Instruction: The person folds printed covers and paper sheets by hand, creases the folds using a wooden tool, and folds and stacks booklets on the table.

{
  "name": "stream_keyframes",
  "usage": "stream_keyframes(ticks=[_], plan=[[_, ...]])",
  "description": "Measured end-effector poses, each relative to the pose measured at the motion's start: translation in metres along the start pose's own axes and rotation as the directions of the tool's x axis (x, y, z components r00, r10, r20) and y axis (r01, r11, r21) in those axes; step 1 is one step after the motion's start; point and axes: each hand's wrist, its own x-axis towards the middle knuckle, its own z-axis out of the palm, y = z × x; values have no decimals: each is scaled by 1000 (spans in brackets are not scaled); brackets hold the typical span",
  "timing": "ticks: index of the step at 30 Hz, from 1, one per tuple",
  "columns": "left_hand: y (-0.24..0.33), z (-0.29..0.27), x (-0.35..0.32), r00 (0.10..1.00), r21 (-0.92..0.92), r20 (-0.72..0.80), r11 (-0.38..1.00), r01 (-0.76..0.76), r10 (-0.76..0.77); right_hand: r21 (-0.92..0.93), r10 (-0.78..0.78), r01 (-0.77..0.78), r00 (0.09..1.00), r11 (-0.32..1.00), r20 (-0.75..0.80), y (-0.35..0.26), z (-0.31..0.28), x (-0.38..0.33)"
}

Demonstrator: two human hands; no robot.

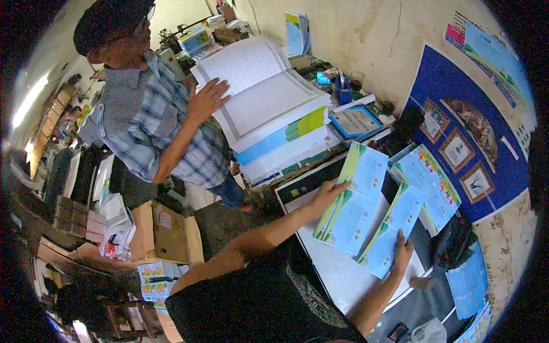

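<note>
Two printed covers lie on the white surface (337, 274), the left hand (327, 193) flat, fingers spread, on the near cover (351, 211), the right hand (402, 251) pressing the second cover (394, 231), seemingly mid-alignment.

The person wears a black short-sleeved shirt (269, 300) with a pale, faded circular print on the chest. Both forearms are bare below the sleeves. The left hand (325, 194) and right hand (402, 254) carry no gloves.
</note>
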Motion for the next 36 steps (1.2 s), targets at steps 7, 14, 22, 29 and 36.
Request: stream_keyframes(ticks=[7,14,22,29,36], plan=[[7,13,-1,997,-21,-30,997,72,-73,-43,-446,445,894,895,-34,-42,50,-26],[-18,29,-2,987,33,-17,986,163,-163,116,-142,123,974,986,177,-53,76,-36],[-43,30,-9,990,-41,19,989,143,-142,133,-64,29,963,991,263,-53,55,-32],[-41,32,-6,957,147,52,950,275,-285,12,181,-189,956,982,230,-77,63,-51],[-3,58,-14,954,201,-144,936,288,-262,95,147,-174,958,980,247,-92,71,-49]])
